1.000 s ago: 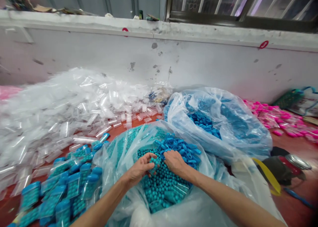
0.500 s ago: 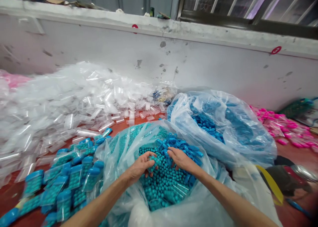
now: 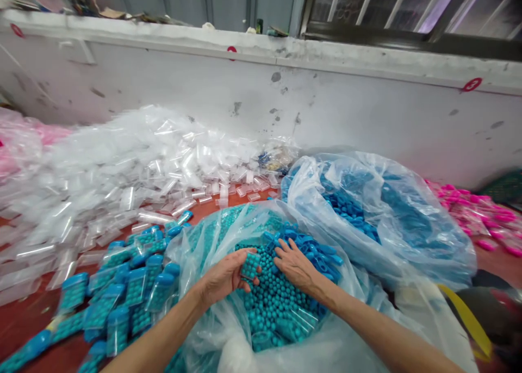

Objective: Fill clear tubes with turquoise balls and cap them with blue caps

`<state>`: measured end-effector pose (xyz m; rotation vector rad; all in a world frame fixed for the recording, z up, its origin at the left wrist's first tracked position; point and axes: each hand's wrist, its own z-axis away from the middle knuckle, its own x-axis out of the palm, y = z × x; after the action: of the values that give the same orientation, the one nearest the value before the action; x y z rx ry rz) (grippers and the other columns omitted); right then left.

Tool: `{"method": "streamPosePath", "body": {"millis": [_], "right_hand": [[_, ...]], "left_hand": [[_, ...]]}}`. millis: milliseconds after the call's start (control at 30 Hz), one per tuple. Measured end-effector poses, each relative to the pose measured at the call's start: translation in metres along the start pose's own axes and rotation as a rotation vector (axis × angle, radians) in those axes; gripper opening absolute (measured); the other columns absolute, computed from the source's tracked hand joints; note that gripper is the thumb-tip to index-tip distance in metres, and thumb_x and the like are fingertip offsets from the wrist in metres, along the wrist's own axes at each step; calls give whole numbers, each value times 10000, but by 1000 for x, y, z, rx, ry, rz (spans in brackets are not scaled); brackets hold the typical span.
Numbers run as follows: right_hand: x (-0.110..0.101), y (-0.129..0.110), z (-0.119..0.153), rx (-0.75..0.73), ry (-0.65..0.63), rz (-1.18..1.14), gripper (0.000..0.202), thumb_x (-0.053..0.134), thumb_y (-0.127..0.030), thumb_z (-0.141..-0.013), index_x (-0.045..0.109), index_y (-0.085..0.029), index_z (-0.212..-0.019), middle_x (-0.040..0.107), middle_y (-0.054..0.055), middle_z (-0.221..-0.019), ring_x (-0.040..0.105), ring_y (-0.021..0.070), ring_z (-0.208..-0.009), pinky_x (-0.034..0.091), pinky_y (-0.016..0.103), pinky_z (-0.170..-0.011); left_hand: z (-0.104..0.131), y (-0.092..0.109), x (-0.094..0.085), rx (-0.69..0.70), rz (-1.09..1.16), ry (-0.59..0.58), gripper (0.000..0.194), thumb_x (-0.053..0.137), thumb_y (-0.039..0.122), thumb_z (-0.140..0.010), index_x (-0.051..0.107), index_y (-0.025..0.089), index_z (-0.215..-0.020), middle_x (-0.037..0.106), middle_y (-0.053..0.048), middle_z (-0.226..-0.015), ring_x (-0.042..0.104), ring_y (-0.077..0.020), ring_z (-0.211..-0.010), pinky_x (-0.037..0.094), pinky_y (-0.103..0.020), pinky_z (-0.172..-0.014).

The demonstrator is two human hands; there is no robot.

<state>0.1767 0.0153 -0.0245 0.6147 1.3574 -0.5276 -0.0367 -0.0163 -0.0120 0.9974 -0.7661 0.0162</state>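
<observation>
My left hand (image 3: 232, 272) holds a small clear container filled with teal beads (image 3: 250, 265) between thumb and fingers. It is over an open plastic bag (image 3: 204, 253) of loose teal beads (image 3: 265, 302). My right hand (image 3: 297, 265) reaches onto the near edge of a heap of blue plastic caps (image 3: 320, 256) lying on the beads; its fingers are spread, and nothing shows in them. Clear empty containers (image 3: 299, 321) lie partly sunk in the beads below my hands.
Filled, blue-capped containers (image 3: 136, 286) are piled left on the red surface (image 3: 53, 351). Empty clear containers (image 3: 163, 155) form a big heap behind. A second bag (image 3: 408, 226) with blue caps stands back right, with pink pieces (image 3: 485, 215) beyond and a yellow strip (image 3: 468, 318) nearer.
My left hand has turned the container, whose beads now show more clearly. My right hand's fingers have spread out over the blue caps. The whole view has shifted slightly.
</observation>
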Motion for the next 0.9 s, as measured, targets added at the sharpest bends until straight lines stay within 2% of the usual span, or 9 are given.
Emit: {"method": "streamPosePath", "body": {"millis": [100,167,233,300,433,567,633,733,900], "right_hand": [[-4,2,5,142,-35,-142,229,382,-123,-853,595,-129,-937,629,109,-883,563,246,-939,419,378,-823],[-10,3,11,231,-24,-317,260,372,-195,-875,568,-138,-1035,643,103,-898,597,220,-860,451,330,-755],[-16,4,17,275,33,-495,319,353,-263,-889,538,-145,-1121,629,117,-1023,580,222,-943,440,331,-801],[-22,5,19,282,81,-672,338,353,-267,-883,545,-148,-1135,607,111,-1098,553,219,-1009,413,334,-859],[-33,0,13,322,179,-978,335,442,-246,-821,568,-156,-1119,648,69,-1011,587,207,-924,429,332,-842],[-38,-13,4,273,281,-1051,341,417,-223,-821,589,-167,-1110,632,70,-1038,575,193,-929,418,318,-853],[-38,-18,3,259,227,-1130,348,391,-222,-832,585,-174,-1117,655,50,-881,596,159,-745,465,279,-711],[-35,-22,2,331,157,-1260,326,414,-235,-823,602,-166,-1081,602,2,-640,527,115,-523,435,221,-511],[-38,-26,1,413,220,-1297,256,446,-245,-804,664,-162,-910,551,-12,-580,497,104,-494,411,205,-473]], "left_hand": [[0,0,-2,-19,98,13,399,428,437,-841,410,166,-1134,599,-92,-894,634,-211,-734,477,-260,-519],[0,0,-1,-20,136,19,432,415,456,-843,406,156,-1153,604,-106,-898,632,-215,-735,476,-265,-521],[-2,0,0,-18,149,20,453,422,457,-840,404,151,-1173,608,-116,-902,631,-216,-733,474,-267,-517],[-3,-2,0,-6,140,19,441,449,435,-834,414,155,-1174,610,-116,-910,631,-211,-734,471,-263,-515],[-5,-8,1,30,55,45,390,547,345,-795,449,177,-1133,607,-74,-889,626,-168,-670,446,-223,-488],[-7,-12,6,91,-44,84,415,618,318,-739,474,172,-1099,596,-32,-810,599,-122,-586,383,-177,-433],[-8,-13,9,115,-71,76,460,642,337,-715,476,165,-1108,598,-30,-791,589,-112,-567,371,-172,-427],[-8,-15,13,110,-112,57,496,658,368,-694,485,161,-1110,607,-34,-788,582,-104,-539,370,-170,-417],[-9,-20,18,150,-134,48,523,644,417,-695,481,160,-1120,617,-49,-837,562,-87,-492,367,-164,-386]]}}
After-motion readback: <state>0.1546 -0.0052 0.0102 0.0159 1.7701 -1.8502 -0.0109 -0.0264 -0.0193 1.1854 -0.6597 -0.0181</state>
